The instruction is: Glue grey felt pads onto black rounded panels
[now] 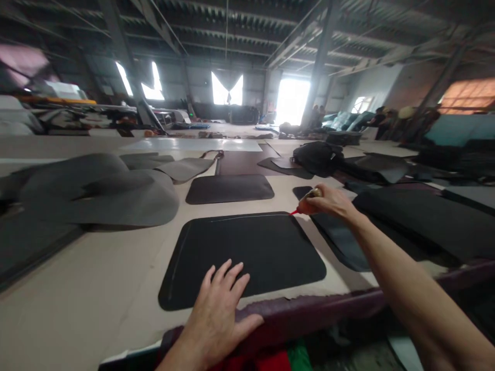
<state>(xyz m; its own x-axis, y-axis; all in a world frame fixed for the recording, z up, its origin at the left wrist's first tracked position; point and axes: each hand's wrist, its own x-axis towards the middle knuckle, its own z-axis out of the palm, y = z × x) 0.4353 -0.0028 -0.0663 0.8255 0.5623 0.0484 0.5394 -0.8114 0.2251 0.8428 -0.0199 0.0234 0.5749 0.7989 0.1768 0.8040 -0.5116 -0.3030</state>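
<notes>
The landmark is the black panel (243,257), a rounded rectangle lying flat on the pale table (96,288), its long axis running left to right across the view; everything below is placed from it.

The left hand (218,314) rests palm down on the panel's near edge, a little left of the middle; its fingers (228,278) are spread and extended, flat on the surface, gripping nothing.

The right hand (328,202) sits at the panel's far right corner, reached out well past the left; its fingers are closed around a small bottle (311,198) with a red tip (294,212); the tip points left and slightly down, touching or just short of the corner's edge, which of the two I cannot tell. From that tip the panel's far edge runs away to the left, and the right edge runs back toward the body; the right hand is the nearer one to both.

A faint pale line follows the panel's left and far edges.

Beyond the panel, just past its far edge, lies a smaller dark panel (230,188); to the left, well apart, a heap of grey sheets (104,190); to the right, just beside it, another dark piece (340,239) partly under the forearm; farther back right, a black bag (317,157).
</notes>
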